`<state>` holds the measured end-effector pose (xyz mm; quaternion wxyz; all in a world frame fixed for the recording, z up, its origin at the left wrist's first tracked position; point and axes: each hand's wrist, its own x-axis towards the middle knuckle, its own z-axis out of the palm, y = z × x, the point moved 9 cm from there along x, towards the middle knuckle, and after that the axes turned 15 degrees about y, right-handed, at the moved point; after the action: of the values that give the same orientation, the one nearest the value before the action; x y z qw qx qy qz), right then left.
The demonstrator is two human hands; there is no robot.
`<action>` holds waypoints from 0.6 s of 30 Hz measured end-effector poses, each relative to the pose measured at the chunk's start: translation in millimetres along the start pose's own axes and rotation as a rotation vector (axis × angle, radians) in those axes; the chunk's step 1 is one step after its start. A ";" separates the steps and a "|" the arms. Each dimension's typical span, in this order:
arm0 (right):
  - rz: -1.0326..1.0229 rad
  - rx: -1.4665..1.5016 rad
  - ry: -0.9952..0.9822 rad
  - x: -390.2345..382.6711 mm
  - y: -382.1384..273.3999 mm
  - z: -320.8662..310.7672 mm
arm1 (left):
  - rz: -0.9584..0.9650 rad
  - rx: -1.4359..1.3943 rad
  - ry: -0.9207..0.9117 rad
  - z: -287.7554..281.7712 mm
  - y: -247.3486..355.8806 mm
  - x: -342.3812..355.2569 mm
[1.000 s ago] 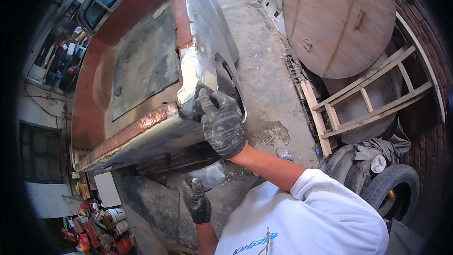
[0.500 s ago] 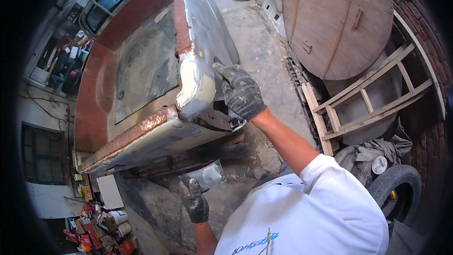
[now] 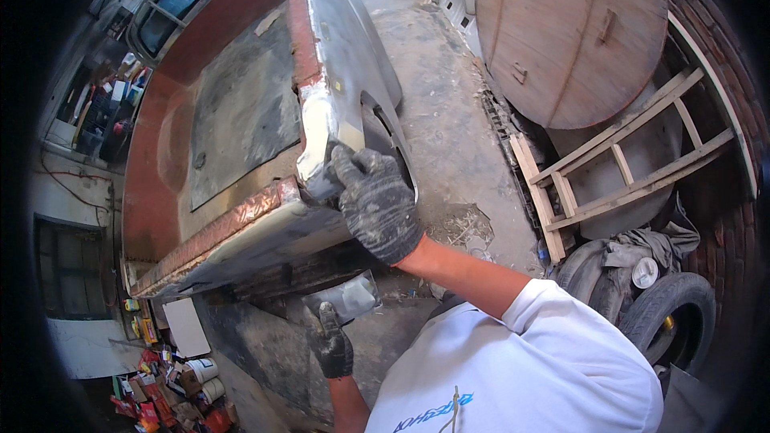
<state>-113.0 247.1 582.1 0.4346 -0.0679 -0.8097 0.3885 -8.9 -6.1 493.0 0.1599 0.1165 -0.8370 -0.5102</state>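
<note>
The truck bed [image 3: 273, 224] has a corner post [image 3: 318, 132] covered in pale filler, with grey patches on its outer side panel [image 3: 345, 56]. My right hand [image 3: 378, 207], in a dirty dark knit glove, reaches to the lower part of this corner. Its fingers are bent together against the surface, and whatever they may hold is hidden. Lower down, my left hand [image 3: 330, 343], gloved alike, grips a flat, translucent rectangular plate [image 3: 353, 298] with a greyish smear on it, thumb on top. The plate is apart from the truck bed, below its rear edge.
On the right, a large round wooden board [image 3: 573, 40] leans beside a wooden ladder-like frame [image 3: 634, 164]. Old tires [image 3: 682, 317] and a grey cloth [image 3: 634, 252] lie near my right side. Boxes and clutter [image 3: 172, 397] fill the lower left, near a white panel [image 3: 188, 327].
My right hand has moved left and down, from the outer side panel to the filler-covered corner. The wheel-arch opening is now uncovered. My left hand and its plate have hardly moved.
</note>
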 end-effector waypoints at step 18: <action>1.005 0.950 0.210 -51.9 148.4 48.3 | -0.105 0.081 -0.003 -15.8 -11.7 -12.2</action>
<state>-151.5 298.6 430.7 0.2608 -0.2739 -0.3766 0.8456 8.8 -20.0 487.5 0.1268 0.1660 -0.8499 -0.4838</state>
